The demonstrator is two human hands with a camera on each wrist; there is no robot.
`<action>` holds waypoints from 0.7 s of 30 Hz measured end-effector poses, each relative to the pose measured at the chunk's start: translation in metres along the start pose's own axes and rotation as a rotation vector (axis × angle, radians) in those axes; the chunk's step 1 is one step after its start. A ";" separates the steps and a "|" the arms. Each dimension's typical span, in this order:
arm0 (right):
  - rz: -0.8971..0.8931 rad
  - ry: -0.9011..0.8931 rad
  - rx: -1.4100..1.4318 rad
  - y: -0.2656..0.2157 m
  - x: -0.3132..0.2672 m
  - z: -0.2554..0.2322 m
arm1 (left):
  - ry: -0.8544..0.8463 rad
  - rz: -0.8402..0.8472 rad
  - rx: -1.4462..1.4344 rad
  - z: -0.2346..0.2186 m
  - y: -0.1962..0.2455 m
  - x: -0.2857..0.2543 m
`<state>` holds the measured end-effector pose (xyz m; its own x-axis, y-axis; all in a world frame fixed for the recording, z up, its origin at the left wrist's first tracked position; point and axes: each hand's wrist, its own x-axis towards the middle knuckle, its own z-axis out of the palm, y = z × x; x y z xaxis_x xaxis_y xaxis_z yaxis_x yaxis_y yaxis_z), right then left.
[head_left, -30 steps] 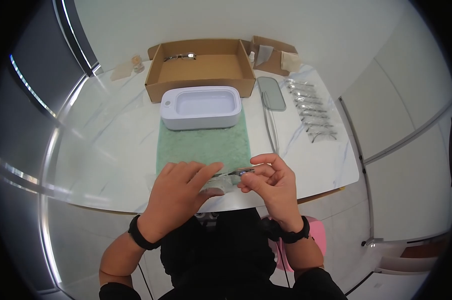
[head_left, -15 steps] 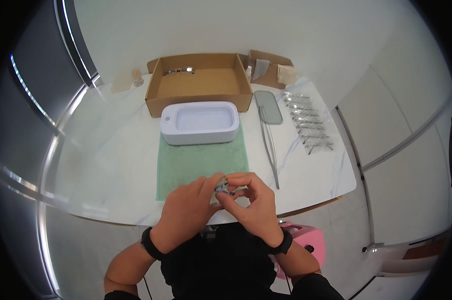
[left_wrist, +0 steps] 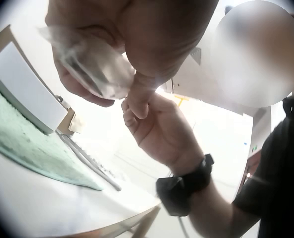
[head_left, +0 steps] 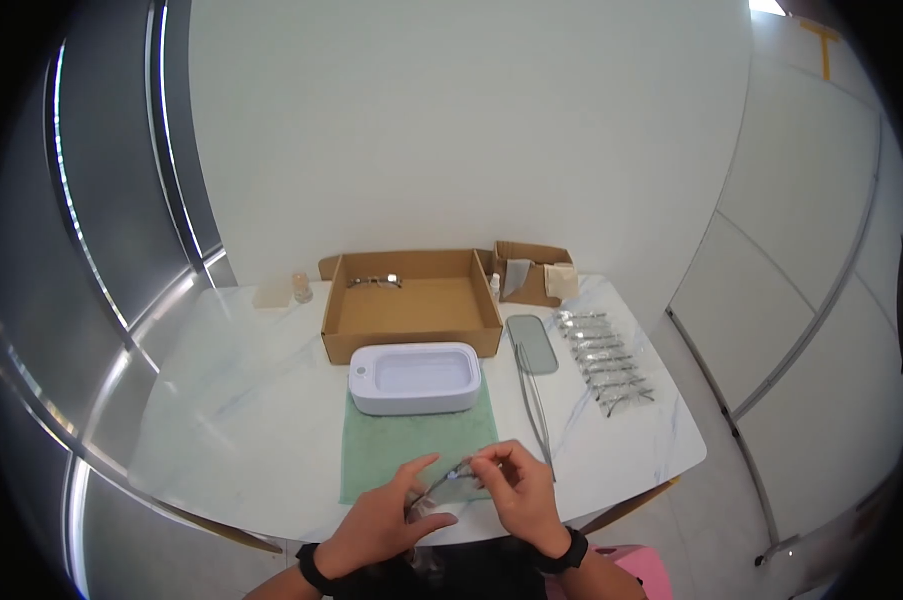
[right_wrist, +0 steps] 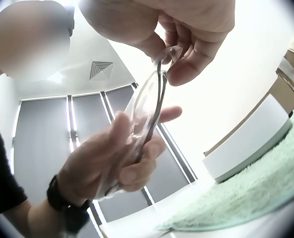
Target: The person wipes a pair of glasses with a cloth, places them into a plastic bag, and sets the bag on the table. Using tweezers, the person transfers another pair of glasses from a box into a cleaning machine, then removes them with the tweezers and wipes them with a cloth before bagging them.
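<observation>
Between my hands is a pair of eyeglasses (head_left: 440,486) in a clear plastic sleeve (right_wrist: 137,116). My left hand (head_left: 377,522) holds the lower part of the sleeve, its fingers curled round it in the right wrist view. With thumb and fingertips, my right hand (head_left: 520,497) pinches the sleeve's other end, where dark thin temples (right_wrist: 160,96) show through. In the left wrist view the sleeve (left_wrist: 95,64) is crumpled and blurred inside the left hand. Both hands are over the near edge of the green towel (head_left: 372,470).
A white ultrasonic-cleaner-like tub (head_left: 415,400) stands on the towel, before an open cardboard box (head_left: 412,345) holding glasses (head_left: 377,282). To the right lie tweezers (head_left: 534,405), a grey-green tray (head_left: 532,345) and several bagged glasses (head_left: 604,362). A small bottle (head_left: 302,288) stands back left.
The head view has tilted upward. Half a second ago my hands were close together round the glasses; now they are farther apart, with the sleeved glasses stretched slanting between them.
</observation>
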<state>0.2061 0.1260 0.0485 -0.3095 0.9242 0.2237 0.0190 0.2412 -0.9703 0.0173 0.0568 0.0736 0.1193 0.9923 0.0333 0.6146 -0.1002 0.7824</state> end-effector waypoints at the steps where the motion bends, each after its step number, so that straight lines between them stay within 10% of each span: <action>1: -0.005 0.015 0.030 -0.003 0.002 -0.004 | -0.062 -0.079 -0.151 -0.002 -0.002 -0.005; 8: -0.058 0.000 0.008 -0.011 -0.002 -0.019 | -0.185 -0.200 -0.820 0.026 -0.018 -0.036; 21: 0.212 -0.195 0.166 -0.019 0.011 -0.043 | 0.061 -0.173 -0.608 0.035 -0.036 -0.037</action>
<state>0.2431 0.1441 0.0736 -0.4914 0.8709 0.0086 -0.0478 -0.0171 -0.9987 0.0175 0.0211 0.0225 0.0026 0.9945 -0.1042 0.0666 0.1038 0.9924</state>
